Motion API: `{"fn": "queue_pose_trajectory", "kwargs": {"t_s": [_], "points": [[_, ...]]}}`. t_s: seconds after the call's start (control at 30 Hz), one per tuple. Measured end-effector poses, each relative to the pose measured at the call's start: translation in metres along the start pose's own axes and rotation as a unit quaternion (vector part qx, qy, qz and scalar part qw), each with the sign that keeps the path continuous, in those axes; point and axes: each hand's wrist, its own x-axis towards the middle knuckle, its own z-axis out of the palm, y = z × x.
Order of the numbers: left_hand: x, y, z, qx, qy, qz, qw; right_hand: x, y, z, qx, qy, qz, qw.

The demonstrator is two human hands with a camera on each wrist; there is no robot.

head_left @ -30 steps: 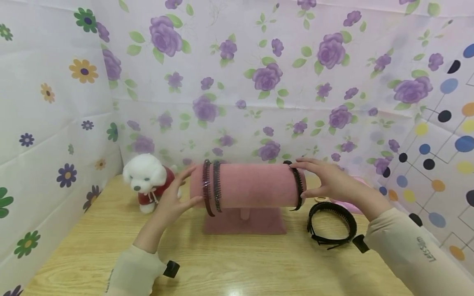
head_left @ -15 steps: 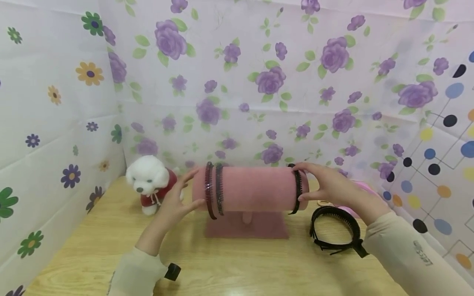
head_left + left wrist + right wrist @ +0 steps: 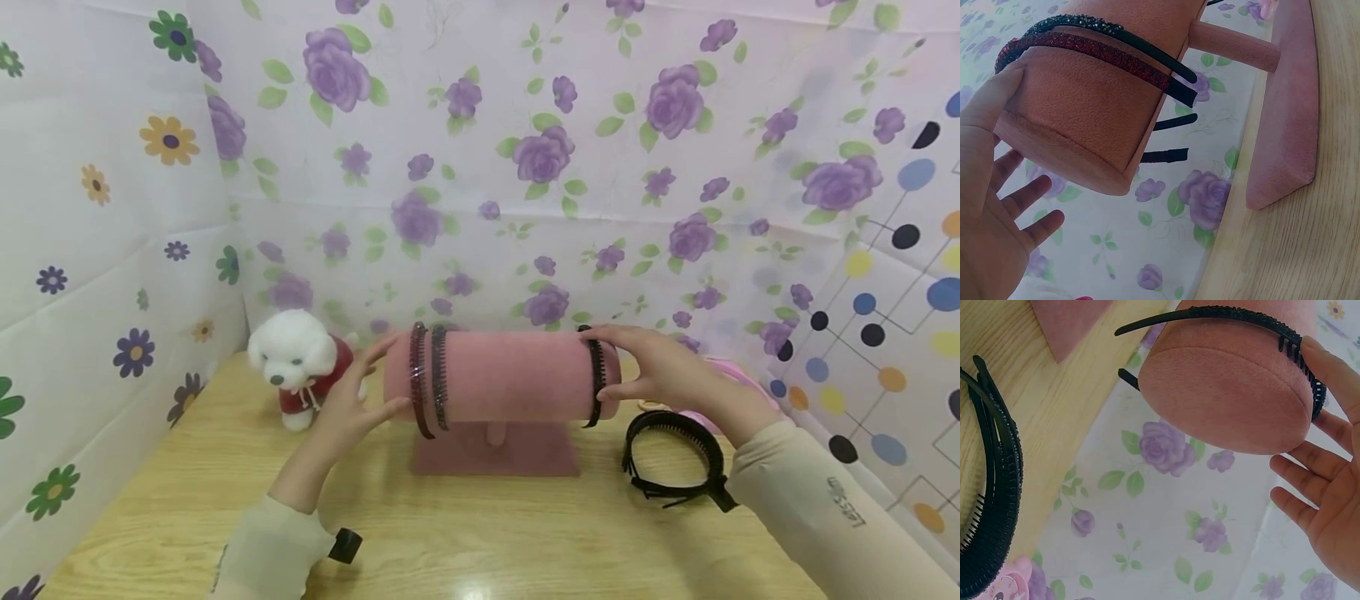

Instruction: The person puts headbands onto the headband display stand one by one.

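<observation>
A pink plush roll-shaped headband stand [image 3: 517,377] stands on the table. Near its left end it carries a dark red glittery headband [image 3: 419,379] and a dark grey glittery one [image 3: 439,379]. My left hand [image 3: 348,410] holds that end, thumb in front and a finger behind; its other fingers [image 3: 1044,228] spread loosely below the roll. At the right end sits a black toothed headband [image 3: 597,379]. My right hand [image 3: 652,367] holds this band between thumb and index finger, while its remaining fingers [image 3: 1297,509] hang free beside the roll's end.
Another bundle of black headbands [image 3: 671,454] lies on the table [image 3: 480,533] to the right. Behind my right forearm is a pink item [image 3: 723,371], partly hidden. A white toy dog [image 3: 296,358] in red sits at the left. A floral curtain [image 3: 480,167] hangs behind.
The black headband has shifted slightly left along the roll with my right hand, showing more pink at the right end. My left hand stays at the left end.
</observation>
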Motion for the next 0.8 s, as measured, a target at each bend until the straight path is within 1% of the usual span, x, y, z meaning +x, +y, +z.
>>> {"fn": "queue_pose_trajectory", "kwargs": {"t_s": [0.3, 0.6, 0.7, 0.8], "points": [[-0.001, 0.001, 0.0, -0.006, 0.0, -0.009, 0.9999, 0.005, 0.0, 0.0, 0.005, 0.006, -0.006, 1.0], [-0.001, -0.001, 0.001, -0.001, 0.005, 0.004, 1.0, 0.009, -0.003, 0.003, -0.01, 0.022, -0.037, 0.999], [-0.001, -0.002, 0.001, -0.001, 0.006, 0.006, 1.0, 0.011, -0.005, 0.003, -0.011, 0.026, -0.042, 0.9987], [0.0, -0.002, 0.001, -0.002, 0.005, 0.009, 0.9999, 0.012, -0.007, 0.004, -0.013, 0.027, -0.037, 0.9988]]}}
